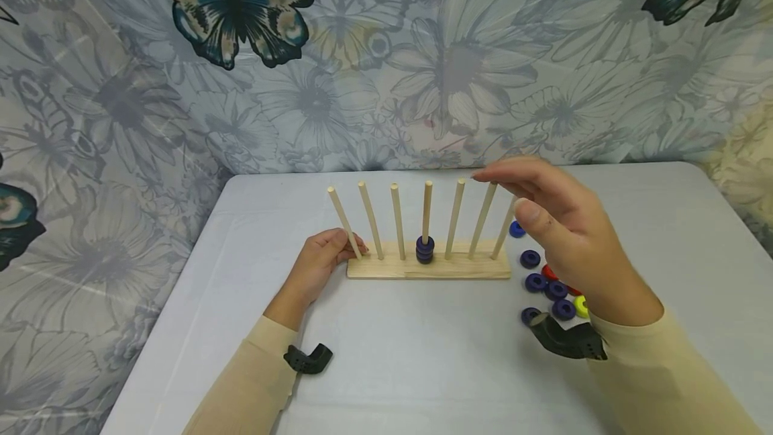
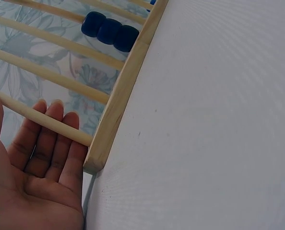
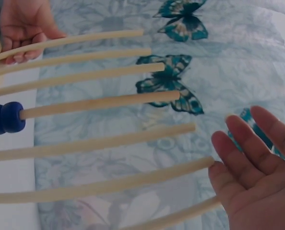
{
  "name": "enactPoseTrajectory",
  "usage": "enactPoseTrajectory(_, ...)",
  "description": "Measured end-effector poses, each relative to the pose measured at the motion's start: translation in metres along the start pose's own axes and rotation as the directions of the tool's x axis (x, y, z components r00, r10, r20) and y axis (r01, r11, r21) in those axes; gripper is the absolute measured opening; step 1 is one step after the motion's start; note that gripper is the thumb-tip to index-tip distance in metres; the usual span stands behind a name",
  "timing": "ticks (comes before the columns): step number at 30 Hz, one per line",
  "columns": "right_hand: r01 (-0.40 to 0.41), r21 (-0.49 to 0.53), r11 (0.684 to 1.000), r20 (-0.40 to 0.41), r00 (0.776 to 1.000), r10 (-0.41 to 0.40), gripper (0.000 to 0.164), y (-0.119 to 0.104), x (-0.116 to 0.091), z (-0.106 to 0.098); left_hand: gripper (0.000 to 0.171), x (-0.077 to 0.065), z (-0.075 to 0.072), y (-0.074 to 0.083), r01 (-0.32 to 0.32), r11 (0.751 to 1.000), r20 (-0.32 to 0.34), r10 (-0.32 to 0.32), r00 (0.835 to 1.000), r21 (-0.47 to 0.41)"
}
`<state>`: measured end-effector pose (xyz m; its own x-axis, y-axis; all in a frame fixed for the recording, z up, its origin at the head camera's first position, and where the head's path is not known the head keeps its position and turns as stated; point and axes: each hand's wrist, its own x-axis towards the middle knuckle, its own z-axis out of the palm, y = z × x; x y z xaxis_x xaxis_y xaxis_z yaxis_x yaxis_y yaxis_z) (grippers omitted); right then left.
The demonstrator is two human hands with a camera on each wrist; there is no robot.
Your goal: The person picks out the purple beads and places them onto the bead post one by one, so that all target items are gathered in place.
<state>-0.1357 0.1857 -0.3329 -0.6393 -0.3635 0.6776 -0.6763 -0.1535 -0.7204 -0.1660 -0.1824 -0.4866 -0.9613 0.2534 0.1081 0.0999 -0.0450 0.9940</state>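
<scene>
A wooden stand [image 1: 386, 272] carries several upright pegs, with three dark blue rings [image 1: 425, 250] stacked low on the middle peg [image 1: 427, 213]. My left hand [image 1: 326, 255] is at the stand's left end. Its fingers [image 2: 41, 148] reach nearly straight behind the leftmost peg [image 2: 46, 120], with the thumb on the other side. Up at the right, my right hand [image 1: 558, 233] hovers by the tops of the rightmost pegs, fingers apart and relaxed. In the right wrist view a fingertip lies right at one peg's end [image 3: 205, 163], and no ring shows in that hand.
Loose dark blue rings [image 1: 535, 282], a yellow ring [image 1: 581, 306] and red rings [image 1: 549, 272] lie right of the stand, partly hidden by the right hand and wrist mount. A white cloth [image 1: 386, 368] covers the table, and a butterfly-print curtain [image 1: 386, 86] hangs behind.
</scene>
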Motion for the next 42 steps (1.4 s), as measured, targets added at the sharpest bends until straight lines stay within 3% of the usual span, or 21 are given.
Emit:
enactPoseTrajectory(9,-0.009,0.048,0.999,-0.018,1.0,0.01,0.038,0.002,-0.018,-0.009,0.051,0.0,-0.001,-0.002,0.002,1.0,0.0,-0.002,1.0,0.004)
enactPoseTrajectory(19,0.037,0.224,0.974,-0.007,0.999,-0.037,0.038,0.008,-0.032,-0.016,0.052,0.0,-0.002,-0.003,0.001,1.0,0.0,-0.001,1.0,0.009)
enactPoseTrajectory(28,-0.06,0.12,0.991,0.016,0.998,0.059,0.037,0.023,-0.062,-0.033,0.051,0.0,-0.001,-0.001,0.001,1.0,0.001,-0.001,1.0,0.011)
enactPoseTrajectory(36,-0.128,0.117,0.985,-0.006,0.992,0.13,0.037,0.043,-0.087,-0.057,0.051,0.001,-0.001,-0.002,0.003,1.0,-0.005,-0.003,1.0,0.011)
enactPoseTrajectory(42,-0.3,-0.007,0.954,-0.081,0.951,0.298,0.037,0.047,-0.093,-0.068,0.052,0.001,-0.001,-0.003,0.001,1.0,-0.003,-0.001,1.0,0.004)
